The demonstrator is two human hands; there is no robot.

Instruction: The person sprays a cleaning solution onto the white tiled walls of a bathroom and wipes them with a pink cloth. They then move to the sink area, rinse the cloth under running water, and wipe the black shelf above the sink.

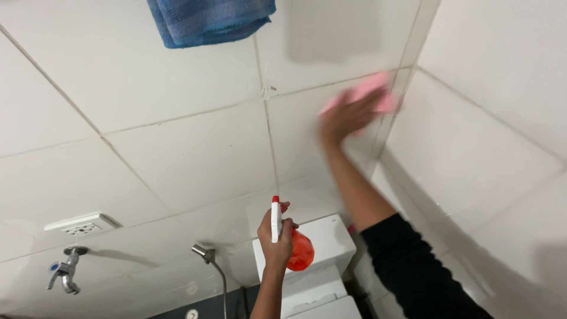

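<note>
pink cloth (369, 91), blurred, pressed to wall tile by right hand (345, 118); left hand (276, 239) grips red spray bottle (300, 251).

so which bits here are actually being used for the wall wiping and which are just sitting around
In use:
- pink cloth under the right hand, pressed on the tiled wall
- orange spray bottle in the left hand

Lying about:
- blue towel hanging up top
- tap
- hose fitting
- toilet tank
</note>
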